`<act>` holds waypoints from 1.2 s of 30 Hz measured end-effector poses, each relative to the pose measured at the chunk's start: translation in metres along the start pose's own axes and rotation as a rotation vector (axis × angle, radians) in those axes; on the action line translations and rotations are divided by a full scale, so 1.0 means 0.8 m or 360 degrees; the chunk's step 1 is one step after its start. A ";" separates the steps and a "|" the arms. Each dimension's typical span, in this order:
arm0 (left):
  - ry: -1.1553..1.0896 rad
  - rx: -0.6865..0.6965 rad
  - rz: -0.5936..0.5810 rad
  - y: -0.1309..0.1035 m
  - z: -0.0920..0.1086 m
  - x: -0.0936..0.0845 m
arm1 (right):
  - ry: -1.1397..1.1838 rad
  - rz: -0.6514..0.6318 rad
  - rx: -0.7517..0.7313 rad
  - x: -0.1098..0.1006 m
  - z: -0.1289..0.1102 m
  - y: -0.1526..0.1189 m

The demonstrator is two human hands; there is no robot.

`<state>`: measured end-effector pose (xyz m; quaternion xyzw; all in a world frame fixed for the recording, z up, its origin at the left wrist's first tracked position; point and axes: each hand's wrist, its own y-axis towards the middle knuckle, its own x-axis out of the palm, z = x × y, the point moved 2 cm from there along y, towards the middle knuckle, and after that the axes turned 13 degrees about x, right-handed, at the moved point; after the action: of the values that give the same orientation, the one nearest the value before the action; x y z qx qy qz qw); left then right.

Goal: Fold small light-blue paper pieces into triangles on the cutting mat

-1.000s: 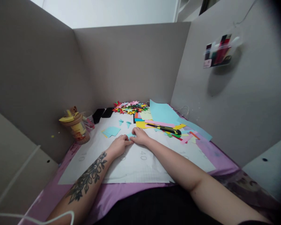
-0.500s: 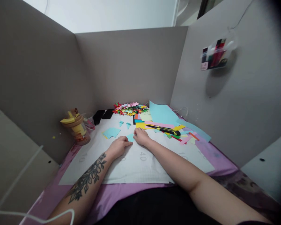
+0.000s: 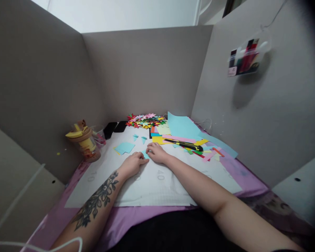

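Light-blue paper piece (image 3: 145,154) lies on the worktop's white sheet (image 3: 152,194), partly covered by both hands. Around it, left to right: a lidded cup (image 3: 87,145) at nine o'clock, blue paper squares (image 3: 125,148) near ten, paper stars (image 3: 145,121) at twelve, a utility knife (image 3: 185,144) towards three. Left hand (image 3: 133,163) and right hand (image 3: 156,153) have bent fingers at its edges; whether they pinch, I cannot tell. Its long axis and direction are hidden; its visible patch looks plain.

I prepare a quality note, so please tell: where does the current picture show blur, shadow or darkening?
All in the head view: hanging container blurred, soft shadow beneath it on the right wall, right edge blackened, blue paper lacking fine detail.
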<state>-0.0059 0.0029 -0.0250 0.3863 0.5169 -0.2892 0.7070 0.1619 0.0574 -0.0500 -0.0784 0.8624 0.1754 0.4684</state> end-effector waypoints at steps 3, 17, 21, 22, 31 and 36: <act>0.0031 0.0026 -0.0028 0.000 -0.001 0.000 | -0.0066 -0.0062 0.0019 0.004 -0.002 0.007; 0.0193 -0.0018 -0.0058 0.000 0.002 0.000 | -0.0222 -0.0129 0.0044 0.004 -0.011 0.012; 0.0230 0.0018 -0.0077 0.001 0.001 0.001 | -0.0222 -0.0131 0.0041 0.003 -0.012 0.011; 0.0237 0.0026 -0.0076 0.001 0.001 0.001 | -0.0224 -0.0131 0.0038 0.003 -0.012 0.011; 0.0247 0.0015 -0.0100 0.002 0.003 0.000 | -0.0185 -0.0121 0.0034 0.003 -0.012 0.010; 0.0285 -0.0030 -0.0178 0.004 0.006 -0.003 | -0.0045 -0.0009 0.0058 0.001 -0.006 0.007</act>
<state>-0.0017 0.0003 -0.0214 0.3743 0.6016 -0.2877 0.6443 0.1565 0.0608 -0.0469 -0.0697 0.8586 0.1593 0.4823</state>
